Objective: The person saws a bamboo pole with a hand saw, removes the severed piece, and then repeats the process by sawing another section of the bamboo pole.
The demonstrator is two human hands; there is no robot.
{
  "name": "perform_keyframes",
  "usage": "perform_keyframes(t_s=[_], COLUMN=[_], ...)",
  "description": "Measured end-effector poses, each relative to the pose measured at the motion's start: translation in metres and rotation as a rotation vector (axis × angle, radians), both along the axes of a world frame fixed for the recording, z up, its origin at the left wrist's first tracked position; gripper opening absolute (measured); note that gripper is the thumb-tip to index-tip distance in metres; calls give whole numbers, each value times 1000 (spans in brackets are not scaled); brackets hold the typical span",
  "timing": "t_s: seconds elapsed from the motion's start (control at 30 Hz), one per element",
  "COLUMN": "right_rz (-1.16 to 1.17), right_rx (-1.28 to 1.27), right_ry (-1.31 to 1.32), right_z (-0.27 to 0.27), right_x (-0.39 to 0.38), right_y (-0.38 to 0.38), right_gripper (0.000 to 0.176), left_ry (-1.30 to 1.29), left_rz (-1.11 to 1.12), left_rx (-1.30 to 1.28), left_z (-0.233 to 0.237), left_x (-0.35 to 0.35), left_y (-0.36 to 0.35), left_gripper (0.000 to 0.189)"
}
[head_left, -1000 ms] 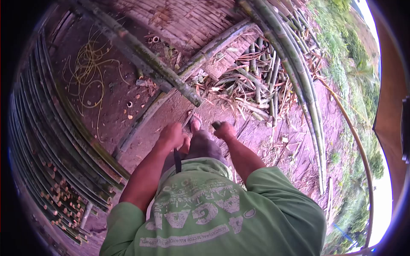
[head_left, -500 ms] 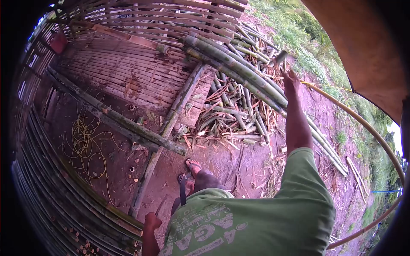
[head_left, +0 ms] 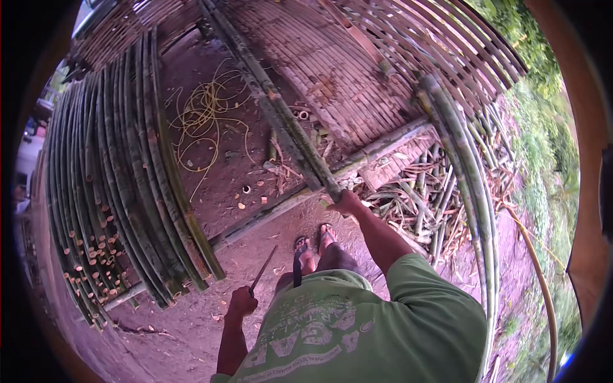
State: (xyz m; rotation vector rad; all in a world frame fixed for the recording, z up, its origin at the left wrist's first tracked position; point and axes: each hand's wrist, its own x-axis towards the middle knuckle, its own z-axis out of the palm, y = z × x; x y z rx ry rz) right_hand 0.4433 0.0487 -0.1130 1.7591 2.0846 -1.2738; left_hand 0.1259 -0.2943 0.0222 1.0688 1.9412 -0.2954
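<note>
My left hand (head_left: 242, 302) is closed round the handle of a long knife (head_left: 263, 271), its dark blade slanting up and away over the dirt. My right hand (head_left: 347, 203) grips the near end of a green bamboo pole (head_left: 299, 148). That pole lies beside another one, and both cross over a bamboo crossbar (head_left: 268, 215) near the ground. My fingers partly hide the pole's tip.
Many long bamboo poles (head_left: 121, 172) are stacked at the left, cut ends towards me. Loose yellow rope (head_left: 205, 105) lies on the dirt. Ahead is a slatted bamboo platform (head_left: 332, 76). Bamboo offcuts (head_left: 418, 204) and long leaning poles (head_left: 469, 172) are at the right.
My right hand has come down from the far right, where a blurred short bamboo piece was near it, to the pole's end. The view has turned left; the knife now shows more clearly.
</note>
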Motion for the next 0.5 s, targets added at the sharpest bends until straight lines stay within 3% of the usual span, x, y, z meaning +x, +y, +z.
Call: perform_keyframes(t_s=[0.03, 0.1, 0.17, 0.23, 0.37, 0.43, 0.5], right_rz=[-21, -101, -218, -207, -87, -125, -169], right_rx=[4, -18, -237, -358, -33, 25, -11], right_ry=[29, 118, 384, 451, 62, -35, -109], right_z=[5, 39, 131, 126, 58, 11, 1], right_x=[-2, -19, -54, -80, -101, -87, -79], right_y=[-1, -14, -41, -78, -144, -161, -154], right_gripper=[60, 51, 49, 48, 54, 63, 69], left_ry=[16, 27, 2, -14, -50, -51, -67], left_rz=[-5, 31, 87, 48, -49, -69, -107], left_rx=[-16, -110, -165, -212, -232, -217, -222], left_z=[-2, -9, -10, -21, -31, -38, -40], left_x=[-1, -3, -2, -2, -6, -12, -18], left_y=[-12, -35, -57, -74, -84, -87, -89], left_gripper=[16, 21, 22, 23, 24, 25, 25])
